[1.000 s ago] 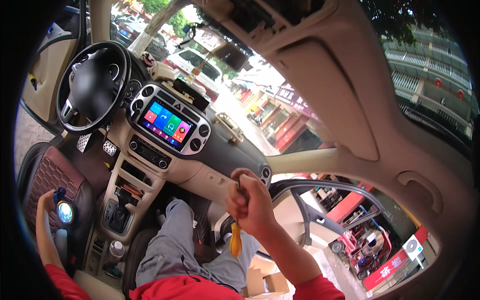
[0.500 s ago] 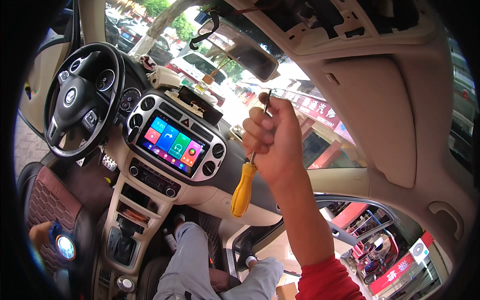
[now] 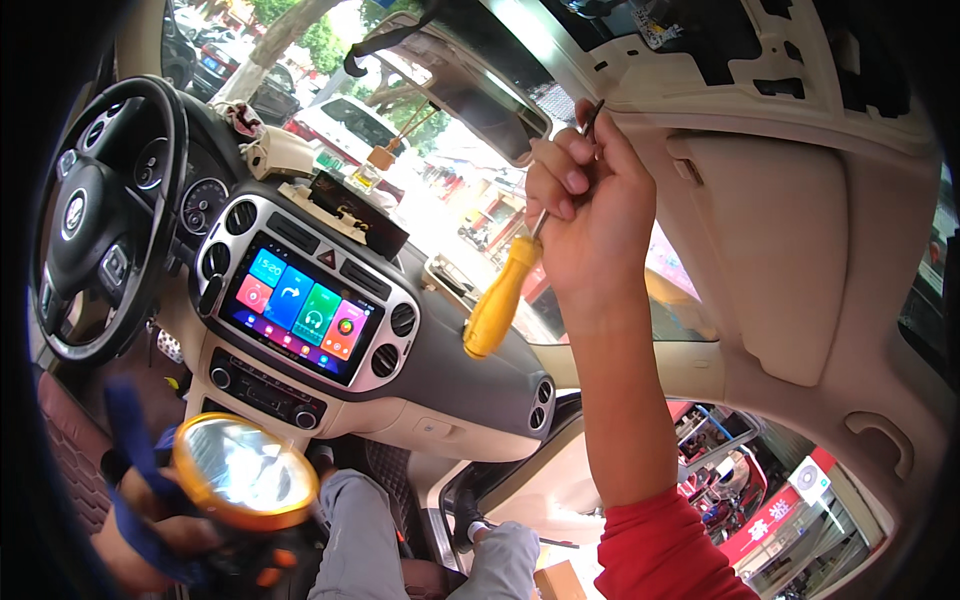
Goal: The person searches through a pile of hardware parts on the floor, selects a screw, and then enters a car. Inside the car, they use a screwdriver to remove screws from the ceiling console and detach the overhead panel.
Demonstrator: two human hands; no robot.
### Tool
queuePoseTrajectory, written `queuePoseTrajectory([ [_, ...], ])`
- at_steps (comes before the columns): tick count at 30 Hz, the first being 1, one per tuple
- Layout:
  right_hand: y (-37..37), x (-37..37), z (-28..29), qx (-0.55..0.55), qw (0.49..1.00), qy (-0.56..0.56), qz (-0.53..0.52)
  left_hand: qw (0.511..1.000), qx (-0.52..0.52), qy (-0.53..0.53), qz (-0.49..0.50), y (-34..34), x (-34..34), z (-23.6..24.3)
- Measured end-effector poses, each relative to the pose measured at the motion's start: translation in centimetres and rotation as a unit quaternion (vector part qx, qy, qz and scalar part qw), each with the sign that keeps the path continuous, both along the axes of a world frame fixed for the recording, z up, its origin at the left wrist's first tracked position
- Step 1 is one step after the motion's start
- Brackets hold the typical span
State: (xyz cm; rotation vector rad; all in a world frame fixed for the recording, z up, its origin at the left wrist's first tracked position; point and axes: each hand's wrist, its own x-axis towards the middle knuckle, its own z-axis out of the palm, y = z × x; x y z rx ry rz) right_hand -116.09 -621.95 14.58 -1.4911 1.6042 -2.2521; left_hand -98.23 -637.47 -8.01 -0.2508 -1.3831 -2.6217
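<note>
My right hand (image 3: 590, 200) is raised near the windshield's top, fingers closed around the metal shaft of a screwdriver, whose yellow handle (image 3: 500, 300) hangs below my palm. Its tip points up beside the opened overhead console (image 3: 820, 50), a pale frame with dark cavities. Low at the left, my left hand (image 3: 150, 530) grips a lit headlamp (image 3: 245, 470) with an orange rim and a blue strap (image 3: 135, 430); part of that hand is hidden behind the lamp.
A steering wheel (image 3: 165, 130), dashboard screen (image 3: 300, 310), rear-view mirror (image 3: 490, 110) and folded sun visor (image 3: 760, 240) surround my hands. A dark strap (image 3: 395, 40) hangs by the mirror. My grey-trousered legs (image 3: 355, 530) are below; a door stands open at the right.
My right hand has risen with the screwdriver toward the roof. My left hand has brought the headlamp up and inward from the seat. The view has shifted upward, showing more overhead console.
</note>
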Motion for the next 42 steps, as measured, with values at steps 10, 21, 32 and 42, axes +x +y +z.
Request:
queuePoseTrajectory([
  [10, 0.0, -1.6, 2.0, 0.011, 0.994, 0.026, 0.105, 0.994, -0.028, -0.07, -0.08, 1.7, -4.5, 5.1],
  [21, -0.8, -3.6, 2.4, -0.017, 0.994, 0.053, 0.095, 0.956, 0.04, 0.286, 0.057, 2.7, -10.9, 4.6],
  [32, -0.5, -4.0, 1.7, 0.066, 0.992, 0.1, 0.043, 0.914, 0.237, 0.238, -0.227, 3.4, -16.0, 5.5],
  [42, -0.2, -4.4, 1.8, 0.079, 0.984, 0.154, -0.048, 0.933, 0.058, 0.347, 0.082, 4.1, -15.8, 5.9],
])
